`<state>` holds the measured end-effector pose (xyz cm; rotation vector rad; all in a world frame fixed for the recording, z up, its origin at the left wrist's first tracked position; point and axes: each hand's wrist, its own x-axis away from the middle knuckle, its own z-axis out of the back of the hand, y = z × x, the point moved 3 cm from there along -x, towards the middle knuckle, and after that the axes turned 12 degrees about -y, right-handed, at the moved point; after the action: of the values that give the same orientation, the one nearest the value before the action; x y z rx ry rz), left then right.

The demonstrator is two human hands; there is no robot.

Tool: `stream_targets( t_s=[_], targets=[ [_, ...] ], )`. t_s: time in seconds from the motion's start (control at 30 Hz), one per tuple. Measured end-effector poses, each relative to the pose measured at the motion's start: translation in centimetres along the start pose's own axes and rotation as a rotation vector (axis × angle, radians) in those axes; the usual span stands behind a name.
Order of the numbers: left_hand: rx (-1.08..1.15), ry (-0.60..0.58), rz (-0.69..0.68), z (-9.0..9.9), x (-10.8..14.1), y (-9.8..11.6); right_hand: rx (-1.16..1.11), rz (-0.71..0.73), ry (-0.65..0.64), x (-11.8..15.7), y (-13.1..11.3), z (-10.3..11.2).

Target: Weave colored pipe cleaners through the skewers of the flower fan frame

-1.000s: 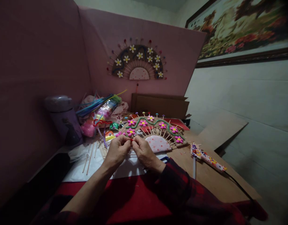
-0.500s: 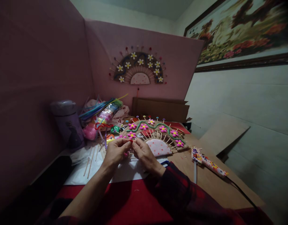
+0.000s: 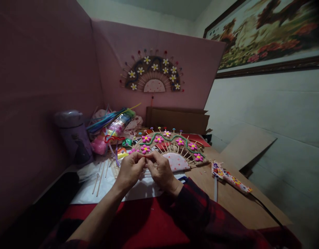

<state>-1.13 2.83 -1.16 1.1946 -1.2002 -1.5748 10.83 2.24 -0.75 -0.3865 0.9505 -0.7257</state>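
Note:
My left hand (image 3: 129, 171) and my right hand (image 3: 162, 173) meet in front of me, fingertips pinched together. Between them is a small red piece of modelling clay (image 3: 145, 156), mostly covered by the fingers. Just behind lies a fan-shaped craft piece (image 3: 170, 142) of twine and thin sticks, with pink flowers, a wavy green line and coloured balls on stick ends. Its spotted half-round base (image 3: 176, 162) shows beside my right hand, while my hands hide its left part.
Loose sticks (image 3: 99, 181) lie on white paper (image 3: 138, 192) at the left, near a purple tumbler (image 3: 75, 138). Clay packets (image 3: 118, 126) and pipe cleaners pile behind. A flowered glue gun (image 3: 230, 178) with a cord rests right. A finished fan (image 3: 154, 71) hangs on the pink panel.
The fingertips have closed further over the red clay, so less of it shows. Both hands stay in nearly the same place, and the view has shifted slightly.

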Motion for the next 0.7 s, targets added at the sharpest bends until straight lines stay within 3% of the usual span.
stream_targets(
  t_s=[0.13, 0.33, 0.57, 0.7],
  targets=[
    [-0.038, 0.061, -0.049, 0.3, -0.1, -0.3, -0.068, -0.054, -0.005, -0.1, 0.4, -0.2],
    [0.134, 0.005, 0.002, 0.2, -0.4, -0.4, -0.334, -0.157, 0.049, -0.2, 1.1, -0.5],
    [0.003, 0.031, -0.034, 0.5, -0.4, 0.0, -0.084, -0.037, 0.017, -0.3, -0.3, 0.5],
    [0.049, 0.008, -0.023, 0.4, -0.4, -0.2, -0.135, -0.102, 0.026, -0.3, 0.2, 0.6]
  ],
)
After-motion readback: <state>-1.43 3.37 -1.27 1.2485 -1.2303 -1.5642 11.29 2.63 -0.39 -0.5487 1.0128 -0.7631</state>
